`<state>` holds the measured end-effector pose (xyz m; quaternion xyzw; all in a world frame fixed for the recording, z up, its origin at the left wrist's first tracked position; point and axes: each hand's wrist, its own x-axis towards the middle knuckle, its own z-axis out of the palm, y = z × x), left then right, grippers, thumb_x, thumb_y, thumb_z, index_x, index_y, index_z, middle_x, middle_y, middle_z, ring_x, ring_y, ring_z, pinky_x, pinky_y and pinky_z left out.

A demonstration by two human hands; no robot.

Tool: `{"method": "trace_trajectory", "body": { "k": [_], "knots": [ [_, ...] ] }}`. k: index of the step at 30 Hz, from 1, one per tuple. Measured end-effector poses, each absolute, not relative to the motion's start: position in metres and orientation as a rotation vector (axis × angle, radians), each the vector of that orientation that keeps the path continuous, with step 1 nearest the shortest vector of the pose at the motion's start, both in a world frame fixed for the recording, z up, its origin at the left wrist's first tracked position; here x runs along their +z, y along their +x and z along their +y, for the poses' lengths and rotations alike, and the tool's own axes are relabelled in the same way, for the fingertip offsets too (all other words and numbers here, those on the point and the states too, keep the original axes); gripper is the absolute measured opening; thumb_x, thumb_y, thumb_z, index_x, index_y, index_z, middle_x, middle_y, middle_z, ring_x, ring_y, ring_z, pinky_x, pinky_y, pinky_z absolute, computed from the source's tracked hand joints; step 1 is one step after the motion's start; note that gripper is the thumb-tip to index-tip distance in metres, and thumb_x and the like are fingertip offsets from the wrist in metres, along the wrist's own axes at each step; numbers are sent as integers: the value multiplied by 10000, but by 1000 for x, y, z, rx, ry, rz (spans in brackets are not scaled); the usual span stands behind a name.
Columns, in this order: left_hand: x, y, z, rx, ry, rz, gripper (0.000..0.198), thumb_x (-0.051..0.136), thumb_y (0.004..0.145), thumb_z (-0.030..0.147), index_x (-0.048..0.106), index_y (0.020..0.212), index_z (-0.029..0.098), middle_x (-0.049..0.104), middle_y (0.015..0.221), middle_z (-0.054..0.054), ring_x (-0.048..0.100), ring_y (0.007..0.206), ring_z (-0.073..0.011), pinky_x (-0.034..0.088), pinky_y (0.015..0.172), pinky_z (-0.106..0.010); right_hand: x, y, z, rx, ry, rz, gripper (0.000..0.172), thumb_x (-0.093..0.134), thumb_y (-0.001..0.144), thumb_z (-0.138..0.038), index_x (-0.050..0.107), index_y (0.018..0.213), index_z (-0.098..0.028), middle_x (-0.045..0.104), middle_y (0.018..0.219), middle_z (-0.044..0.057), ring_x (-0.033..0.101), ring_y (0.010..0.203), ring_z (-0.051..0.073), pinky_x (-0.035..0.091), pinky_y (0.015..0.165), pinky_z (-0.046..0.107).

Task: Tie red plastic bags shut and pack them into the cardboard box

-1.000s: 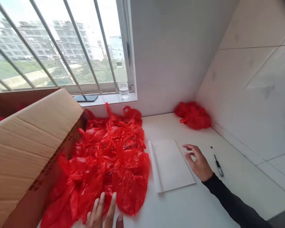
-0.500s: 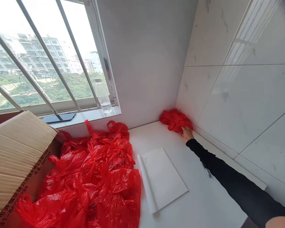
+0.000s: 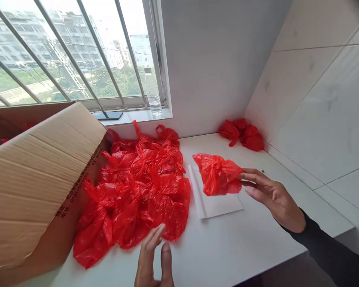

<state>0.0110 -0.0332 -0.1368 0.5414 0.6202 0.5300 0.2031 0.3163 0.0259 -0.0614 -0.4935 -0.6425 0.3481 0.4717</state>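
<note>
A knotted red plastic bag (image 3: 217, 174) is above the white notepad (image 3: 224, 203), with its right edge at the fingers of my right hand (image 3: 272, 195). The thumb and fingers of that hand pinch around this edge. My left hand (image 3: 154, 259) is low in the middle of the view, with thumb and fingers apart and nothing between them. Just beyond its fingertips lies a pile of tied red plastic bags (image 3: 131, 191) on the white table (image 3: 215, 247).
An open cardboard box (image 3: 44, 179) stands at the left. More red bags (image 3: 242, 133) lie in the far corner against the tiled wall (image 3: 326, 103). On the windowsill are a phone (image 3: 107, 115) and a water bottle (image 3: 153, 93). Metal bars cross the window.
My right hand has come back from the far corner, bringing a red plastic bag over the notepad. My left hand has entered from below. The view has shifted.
</note>
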Motion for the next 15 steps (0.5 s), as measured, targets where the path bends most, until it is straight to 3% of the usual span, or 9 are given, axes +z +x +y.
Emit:
{"method": "trace_trajectory", "body": {
  "k": [3,5,7,10,15],
  "knots": [
    [-122,20,-38,1239,972,1316,488,529,947,477,494,1396,290,577,1378,-89,605,1181,-281,548,922,-414,-64,290,-12,1172,-1159,-1572,353,583,927,-373,648,1268,-310,524,1411,79,569,1234,293,531,1017,444],
    [-121,25,-40,1131,778,1110,589,555,937,475,391,1463,266,532,1427,-127,577,1232,-300,539,950,-439,-70,277,-26,1301,-1138,-1575,327,569,929,-384,675,1227,-300,561,1352,88,559,1232,301,532,1008,450],
    [-125,29,-40,1126,735,1074,633,644,893,427,402,1439,218,545,1409,-152,562,1256,-302,490,1028,-450,-78,269,-32,1367,-1119,-1588,313,545,940,-391,686,1198,-286,582,1305,93,563,1210,294,532,999,442],
    [-132,32,-43,1197,763,1154,621,721,832,373,446,1356,184,600,1335,-163,593,1216,-296,471,1051,-454,-90,266,-32,1350,-1138,-1630,281,518,957,-392,686,1147,-271,593,1266,93,568,1176,274,530,972,411],
    [-134,34,-50,1260,900,1278,763,660,864,304,243,1503,288,658,1262,-110,683,1068,-242,575,908,-428,-107,265,-28,1127,-1301,-1719,183,483,978,-382,613,1044,-272,583,1252,64,580,1135,222,492,987,396]
  ]
}}
